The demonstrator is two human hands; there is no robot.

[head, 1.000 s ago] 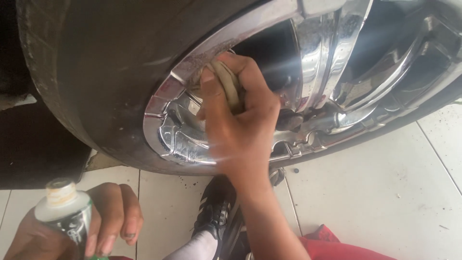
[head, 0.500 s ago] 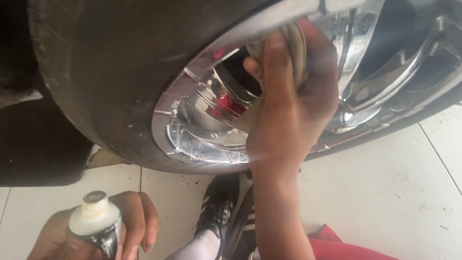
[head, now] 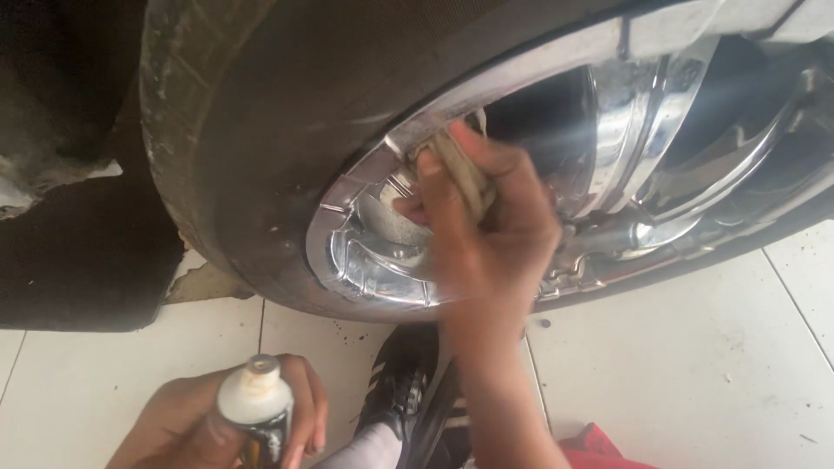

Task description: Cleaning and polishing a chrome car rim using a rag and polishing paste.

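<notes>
Presently the right hand (head: pixel 491 221) pinches a folded cloth (head: pixel 460 178) against the chrome rim (head: pixel 365 260) directly ahead, while the farther left hand (head: pixel 204 421) clasps a white-capped bottle (head: pixel 256 408) upright below.

Black striped shoe (head: pixel 400 382), white sock (head: pixel 369 447)

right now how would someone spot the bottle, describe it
Start at the chrome wheel and drop to the white tile floor at bottom left. There the left hand grips the bottle: small, dark-bodied, with a rounded white cap, unlike the black shoe beside it.
</notes>
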